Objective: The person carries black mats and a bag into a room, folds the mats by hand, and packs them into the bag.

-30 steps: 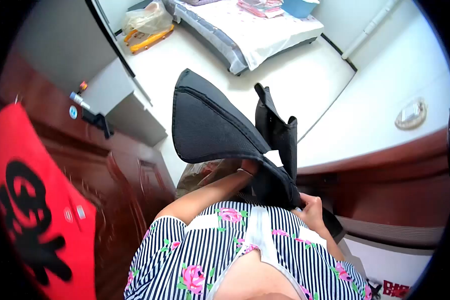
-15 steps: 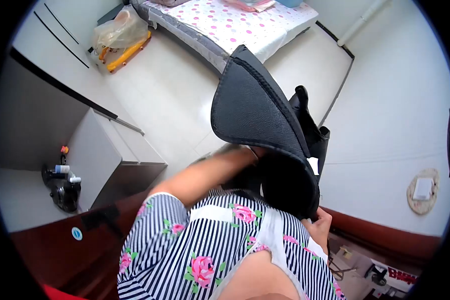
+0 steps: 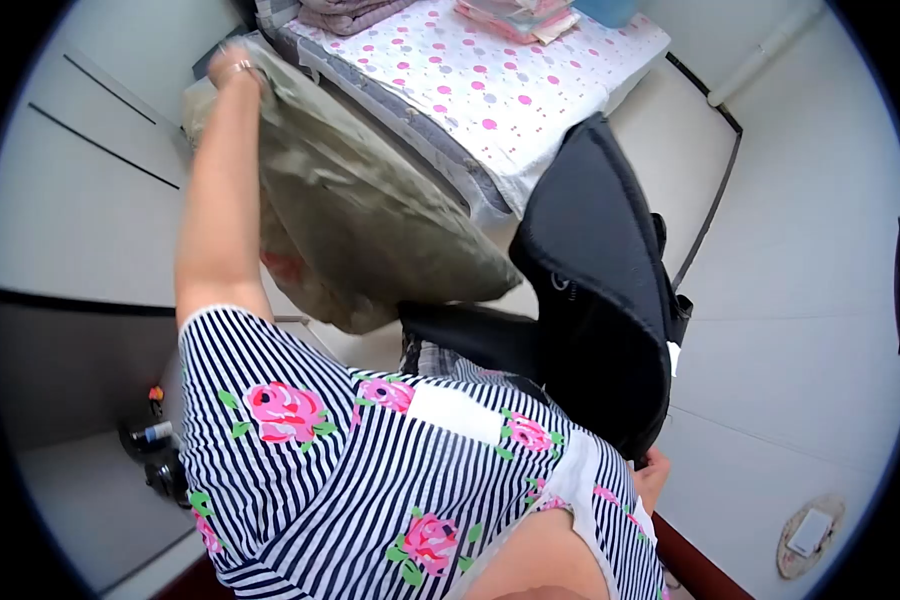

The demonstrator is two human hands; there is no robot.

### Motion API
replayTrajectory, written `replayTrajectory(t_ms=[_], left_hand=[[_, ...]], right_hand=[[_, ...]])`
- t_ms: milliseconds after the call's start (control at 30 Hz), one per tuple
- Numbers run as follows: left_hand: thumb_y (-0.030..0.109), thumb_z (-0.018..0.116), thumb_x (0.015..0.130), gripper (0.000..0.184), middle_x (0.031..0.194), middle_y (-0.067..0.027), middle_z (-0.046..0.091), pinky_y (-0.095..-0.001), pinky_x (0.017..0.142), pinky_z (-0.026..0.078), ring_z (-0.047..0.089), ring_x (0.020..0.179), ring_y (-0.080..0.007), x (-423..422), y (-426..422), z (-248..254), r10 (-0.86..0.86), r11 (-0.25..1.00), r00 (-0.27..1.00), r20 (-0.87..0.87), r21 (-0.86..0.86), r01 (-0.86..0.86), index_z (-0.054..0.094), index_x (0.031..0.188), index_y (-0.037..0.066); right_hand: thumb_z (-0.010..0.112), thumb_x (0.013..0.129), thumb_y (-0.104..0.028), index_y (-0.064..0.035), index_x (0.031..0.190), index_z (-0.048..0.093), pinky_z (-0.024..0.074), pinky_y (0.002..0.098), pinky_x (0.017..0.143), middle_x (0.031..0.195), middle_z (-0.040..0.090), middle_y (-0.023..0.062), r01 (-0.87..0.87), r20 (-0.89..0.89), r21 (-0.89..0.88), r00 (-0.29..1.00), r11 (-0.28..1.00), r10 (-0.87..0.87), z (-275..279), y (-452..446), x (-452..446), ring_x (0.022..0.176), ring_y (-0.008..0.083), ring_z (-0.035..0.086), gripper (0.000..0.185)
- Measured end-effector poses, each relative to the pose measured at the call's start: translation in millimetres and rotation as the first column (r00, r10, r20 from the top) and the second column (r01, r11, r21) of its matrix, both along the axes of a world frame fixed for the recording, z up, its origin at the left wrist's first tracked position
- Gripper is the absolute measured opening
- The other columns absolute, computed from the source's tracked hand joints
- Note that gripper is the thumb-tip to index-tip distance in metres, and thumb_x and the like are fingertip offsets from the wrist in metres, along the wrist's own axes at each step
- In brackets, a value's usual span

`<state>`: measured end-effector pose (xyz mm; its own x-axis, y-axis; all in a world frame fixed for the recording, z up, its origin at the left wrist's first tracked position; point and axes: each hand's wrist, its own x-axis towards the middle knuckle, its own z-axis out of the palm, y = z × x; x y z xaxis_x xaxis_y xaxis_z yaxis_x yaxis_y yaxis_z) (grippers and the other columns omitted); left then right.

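Observation:
My left hand (image 3: 232, 62), slightly blurred, is raised at arm's length to the upper left. It is closed on the top edge of a large, limp olive-green sheet (image 3: 360, 210), thin fabric or plastic, with a reddish patch low on its left side. A black leather-like bag (image 3: 610, 230) with a stitched, raised flap and a dark open mouth stands against my front on the right. Down at the bag's lower edge is my right hand (image 3: 652, 478), closed on it, partly hidden by the bag and my clothes. Some plaid cloth (image 3: 430, 362) shows under the sheet.
A bed (image 3: 490, 80) with a dotted sheet stands ahead, with folded bedding (image 3: 345, 14) and a pink-edged package (image 3: 518, 18) on it. A white wall (image 3: 790, 270) runs along the right. Dark items (image 3: 160, 465) sit at lower left.
My left hand has come out from behind the black bag and swung up and left, drawing the olive-green sheet with it. The bag has shifted right in view; my right hand stays on it.

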<state>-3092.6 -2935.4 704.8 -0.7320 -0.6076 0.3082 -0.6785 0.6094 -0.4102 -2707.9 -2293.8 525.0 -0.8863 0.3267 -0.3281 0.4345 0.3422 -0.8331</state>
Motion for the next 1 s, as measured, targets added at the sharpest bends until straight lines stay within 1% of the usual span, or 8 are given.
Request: replayTrajectory(t_ms=[167, 400, 533, 633, 733, 767, 833, 1000], left_hand=[[0.027, 0.054, 0.080, 0.035, 0.110, -0.0121, 0.065, -0.0370, 0.085, 0.048, 0.061, 0.103, -0.0307, -97.4, -45.2, 50.4, 0.215, 0.729, 0.287, -0.934, 0.349, 0.590, 0.067, 0.106, 0.006], [0.035, 0.048, 0.084, 0.042, 0.115, -0.0227, 0.059, -0.0459, 0.091, 0.044, 0.057, 0.109, -0.0366, 80.3, -169.4, -99.1, -0.065, 0.972, 0.929, -0.365, 0.186, 0.141, 0.065, 0.105, 0.003], [0.032, 0.053, 0.081, 0.051, 0.121, -0.0182, 0.058, -0.0469, 0.095, 0.040, 0.052, 0.116, -0.0343, 186.1, -7.1, -168.6, 0.312, 0.882, 0.817, -0.486, 0.467, -0.059, 0.055, 0.121, 0.001], [0.039, 0.060, 0.077, 0.067, 0.121, -0.0181, 0.050, -0.0504, 0.097, 0.033, 0.044, 0.114, -0.0360, 186.1, 89.4, -314.1, -0.118, 0.993, 0.838, -0.533, -0.050, 0.109, 0.041, 0.127, -0.001], [0.033, 0.057, 0.081, 0.040, 0.106, -0.0210, 0.059, -0.0476, 0.091, 0.039, 0.054, 0.099, -0.0359, 197.2, 231.2, -504.0, -0.800, 0.285, 0.545, -0.250, 0.641, 0.713, 0.061, 0.108, 0.005], [0.038, 0.053, 0.086, 0.042, 0.112, -0.0198, 0.058, -0.0487, 0.088, 0.041, 0.053, 0.105, -0.0336, 226.7, 313.2, -498.7, -0.635, -0.160, 0.743, -0.210, 0.977, 0.140, 0.060, 0.111, 0.005], [0.053, 0.046, 0.090, 0.058, 0.131, -0.0187, 0.049, -0.0487, 0.093, 0.042, 0.046, 0.122, -0.0305, 274.5, 456.2, -461.5, -0.491, -0.320, 0.767, 0.414, 0.733, -0.600, 0.051, 0.126, 0.008], [0.066, 0.033, 0.087, 0.078, 0.140, -0.0183, 0.038, -0.0510, 0.106, 0.030, 0.039, 0.127, -0.0356, 302.7, 604.9, -516.5, -0.438, -0.800, 0.806, 0.398, 0.237, -0.551, 0.040, 0.135, 0.004]], right_hand=[[0.068, 0.066, -0.005, 0.0042, 0.087, 0.064, 0.0289, 0.0215, 0.051, 0.066, 0.054, -0.0047, 0.123, 0.029, 0.065, 0.992, 0.990, -0.125, -4.8, -7.7, -23.1, 0.059, 0.0045, 0.039, 0.024], [0.067, 0.065, -0.002, 0.0046, 0.085, 0.064, 0.0250, 0.0210, 0.048, 0.064, 0.052, -0.0052, 0.236, -0.087, 0.022, 0.969, 0.972, -0.233, -38.2, 18.3, 130.2, 0.057, 0.0018, 0.036, 0.021], [0.063, 0.064, 0.001, 0.0067, 0.087, 0.063, 0.0403, 0.0215, 0.057, 0.068, 0.060, -0.0007, 0.227, -0.096, 0.016, 0.970, 0.974, -0.224, -32.2, 15.7, 141.7, 0.062, 0.0049, 0.050, 0.024], [0.063, 0.063, 0.000, 0.0070, 0.090, 0.064, 0.0453, 0.0230, 0.064, 0.070, 0.063, 0.0023, 0.241, -0.090, -0.002, 0.967, 0.971, -0.240, -43.3, 12.8, 145.4, 0.067, 0.0077, 0.055, 0.028], [0.063, 0.062, -0.001, 0.0066, 0.092, 0.064, 0.0469, 0.0243, 0.067, 0.071, 0.064, 0.0042, 0.182, -0.096, 0.013, 0.979, 0.983, -0.180, -44.7, 21.9, 121.1, 0.069, 0.0089, 0.058, 0.031], [0.063, 0.061, -0.001, 0.0064, 0.092, 0.064, 0.0471, 0.0247, 0.068, 0.071, 0.064, 0.0046, 0.162, -0.112, 0.027, 0.981, 0.986, -0.158, -43.0, 20.9, 117.3, 0.070, 0.0090, 0.058, 0.032], [0.063, 0.062, -0.002, 0.0057, 0.093, 0.064, 0.0471, 0.0247, 0.068, 0.072, 0.066, 0.0047, 0.098, -0.090, 0.061, 0.992, 0.993, -0.093, -41.2, 24.2, 110.7, 0.070, 0.0086, 0.059, 0.033], [0.066, 0.061, -0.003, 0.0042, 0.096, 0.064, 0.0450, 0.0225, 0.063, 0.069, 0.065, 0.0048, 0.065, -0.138, 0.084, 0.989, 0.994, -0.053, -57.5, 25.6, 100.6, 0.067, 0.0050, 0.053, 0.036]])
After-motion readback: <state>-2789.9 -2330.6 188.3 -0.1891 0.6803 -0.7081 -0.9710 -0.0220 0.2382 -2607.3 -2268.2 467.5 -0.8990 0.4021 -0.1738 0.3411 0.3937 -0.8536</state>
